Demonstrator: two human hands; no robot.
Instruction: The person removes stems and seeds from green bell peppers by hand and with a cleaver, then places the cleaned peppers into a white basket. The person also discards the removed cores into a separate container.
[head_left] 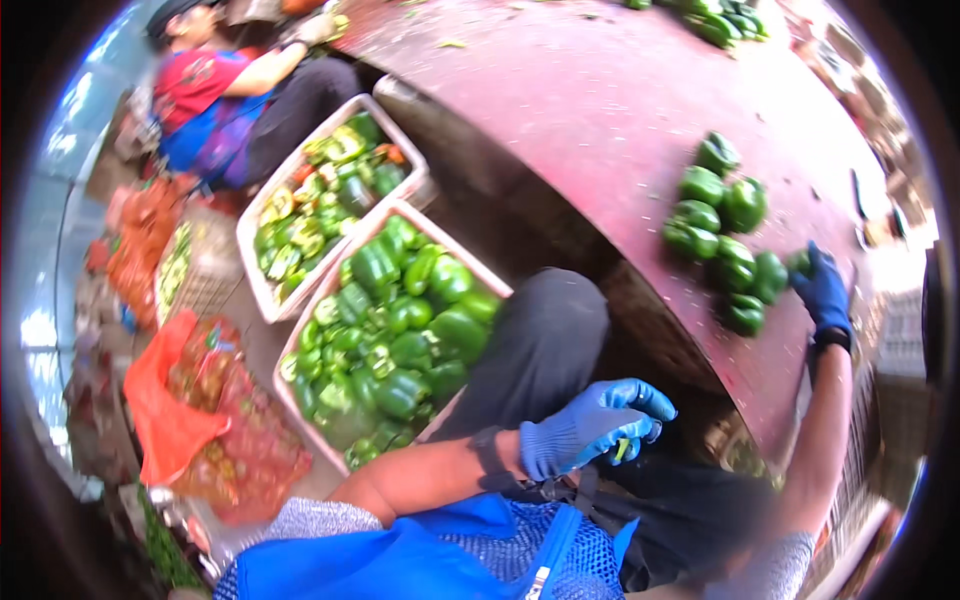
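From far I see the right hand point(826, 290) touching a green pepper point(800, 263) on the desk point(560, 90) at right of the frame, and the left hand point(595, 425) half curled below centre, though I cannot tell either grip

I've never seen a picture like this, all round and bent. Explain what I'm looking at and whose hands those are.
There's no machine here. A camera worn on someone's head looks down, and its fisheye lens bends straight edges. The left hand and right hand, in blue gloves, are the wearer's. On the reddish table lies a cluster of green peppers; the right hand is at a pepper beside it. A yellow-green bit shows at the left hand, too blurred to identify. Two crates of peppers stand at left, near a seated co-worker.
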